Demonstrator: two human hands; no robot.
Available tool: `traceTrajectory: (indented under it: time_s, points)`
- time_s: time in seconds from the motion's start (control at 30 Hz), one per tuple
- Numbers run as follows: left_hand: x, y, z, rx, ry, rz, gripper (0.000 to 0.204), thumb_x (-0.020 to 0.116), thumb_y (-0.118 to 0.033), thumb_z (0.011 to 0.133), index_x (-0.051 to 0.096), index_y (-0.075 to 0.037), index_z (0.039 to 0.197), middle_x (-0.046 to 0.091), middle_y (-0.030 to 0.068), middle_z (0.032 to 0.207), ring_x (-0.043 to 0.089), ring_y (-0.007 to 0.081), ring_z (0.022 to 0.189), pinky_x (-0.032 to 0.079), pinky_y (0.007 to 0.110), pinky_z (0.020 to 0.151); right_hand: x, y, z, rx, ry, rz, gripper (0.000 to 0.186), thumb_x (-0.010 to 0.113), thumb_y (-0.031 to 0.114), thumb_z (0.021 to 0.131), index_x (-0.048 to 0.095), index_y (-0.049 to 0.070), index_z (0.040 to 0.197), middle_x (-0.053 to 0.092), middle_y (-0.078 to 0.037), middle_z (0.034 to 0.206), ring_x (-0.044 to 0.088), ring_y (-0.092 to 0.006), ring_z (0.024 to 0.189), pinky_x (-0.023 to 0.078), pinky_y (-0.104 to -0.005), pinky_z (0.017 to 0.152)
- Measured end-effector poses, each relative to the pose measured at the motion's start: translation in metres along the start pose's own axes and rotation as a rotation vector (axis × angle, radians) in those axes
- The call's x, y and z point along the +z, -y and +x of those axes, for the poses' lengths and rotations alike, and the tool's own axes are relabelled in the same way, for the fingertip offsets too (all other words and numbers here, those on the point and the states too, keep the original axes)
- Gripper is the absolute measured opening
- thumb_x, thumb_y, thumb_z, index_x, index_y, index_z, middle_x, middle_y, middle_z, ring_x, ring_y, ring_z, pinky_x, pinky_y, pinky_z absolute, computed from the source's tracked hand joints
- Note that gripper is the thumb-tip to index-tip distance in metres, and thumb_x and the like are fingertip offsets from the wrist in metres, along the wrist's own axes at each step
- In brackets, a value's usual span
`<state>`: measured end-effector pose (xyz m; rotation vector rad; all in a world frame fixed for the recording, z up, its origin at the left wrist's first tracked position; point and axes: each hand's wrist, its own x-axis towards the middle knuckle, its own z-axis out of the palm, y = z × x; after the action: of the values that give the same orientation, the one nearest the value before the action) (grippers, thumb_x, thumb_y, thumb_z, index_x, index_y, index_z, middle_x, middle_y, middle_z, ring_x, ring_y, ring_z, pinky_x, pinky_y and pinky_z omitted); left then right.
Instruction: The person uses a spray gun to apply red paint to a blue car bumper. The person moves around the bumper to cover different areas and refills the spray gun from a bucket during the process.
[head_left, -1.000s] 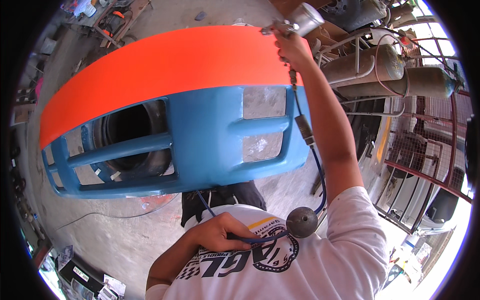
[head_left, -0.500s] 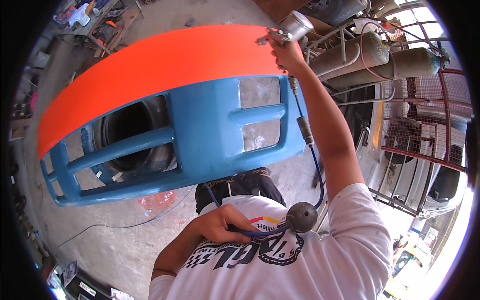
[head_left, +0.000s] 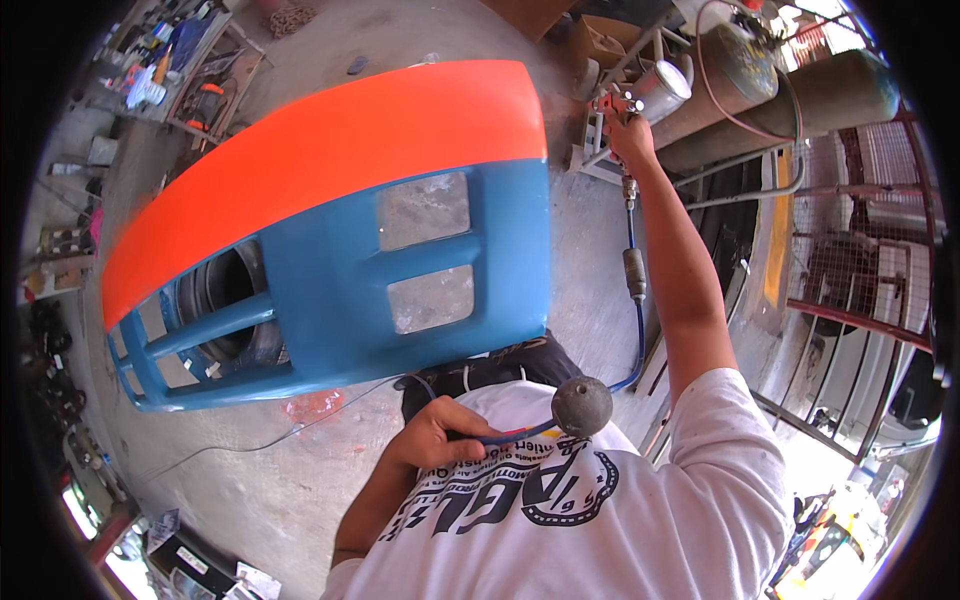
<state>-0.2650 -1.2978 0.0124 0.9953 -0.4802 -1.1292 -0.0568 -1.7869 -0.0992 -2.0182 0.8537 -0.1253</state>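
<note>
My right hand, its arm stretched forward, grips a spray gun with a silver paint cup. The gun is beyond the right end of a car bumper, apart from it. Bright orange covers the bumper's upper band; its lower part with the openings is blue. From the gun's handle a blue air hose runs back past a metal coupling and a dark round ball in front of my chest. Close to my body, my left hand is closed around the hose.
A tyre shows through the bumper's left opening. Gas cylinders lie on a metal frame at the right, beside a red mesh cage. At the far left stands a cluttered workbench. A thin line trails over the concrete floor.
My right hand has carried the spray gun rightward, from in front of the orange band to past the bumper's end. The view has shifted too. My left hand still holds the hose.
</note>
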Motion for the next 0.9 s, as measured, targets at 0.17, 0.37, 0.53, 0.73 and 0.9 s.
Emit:
traceTrajectory:
  time_s: [0.17,0.37,0.53,0.73,0.9]
  points:
    - [0.035,0.076,0.045,-0.008,-0.429,-0.191,0.046,0.064,-0.038,0.099,0.075,0.006,0.092,0.061,0.0035,0.063,0.049,0.0094,0.053,0.034,0.026,0.050,-0.064,-0.055,-0.006,0.001,-0.047,0.065,0.038,0.066,0.037,0.095,0.066,0.001,0.105,0.070,-0.006,0.081,0.056,-0.0124,0.048,0.045,-0.0305,0.042]
    - [0.059,0.158,0.035,-0.206,-0.919,0.099,0.044,0.059,-0.035,0.101,0.074,0.004,0.088,0.057,0.0021,0.058,0.044,0.0070,0.050,0.030,0.022,0.050,-0.110,-0.161,-0.026,0.111,0.037,0.160,0.032,0.063,0.032,0.098,0.068,0.001,0.105,0.071,-0.004,0.083,0.055,-0.0096,0.049,0.045,-0.0284,0.045]
    - [0.063,0.263,-0.004,-0.599,-0.982,0.440,0.040,0.057,-0.036,0.102,0.074,0.000,0.100,0.073,0.0087,0.087,0.068,0.0190,0.084,0.049,0.033,0.083,-0.128,-0.192,-0.047,0.147,0.048,0.210,0.031,0.062,0.031,0.099,0.069,0.001,0.102,0.070,-0.004,0.081,0.055,-0.0097,0.050,0.045,-0.0287,0.045]
    - [0.089,0.418,-0.031,-0.644,-0.818,0.711,0.024,0.055,-0.020,0.095,0.075,-0.011,0.105,0.072,0.0105,0.113,0.064,0.0242,0.114,0.048,0.035,0.101,-0.176,-0.166,-0.060,0.065,0.066,0.437,0.039,0.055,0.038,0.103,0.063,0.002,0.116,0.065,-0.008,0.084,0.053,-0.0117,0.047,0.044,-0.0293,0.041]
    - [0.169,0.438,0.041,-0.797,-0.861,0.659,0.033,0.052,-0.031,0.098,0.076,-0.009,0.098,0.075,0.0139,0.094,0.072,0.0315,0.091,0.054,0.040,0.081,-0.194,-0.183,-0.044,0.020,0.104,0.339,0.039,0.053,0.038,0.104,0.063,0.003,0.119,0.064,-0.007,0.084,0.052,-0.0112,0.048,0.043,-0.0291,0.041]
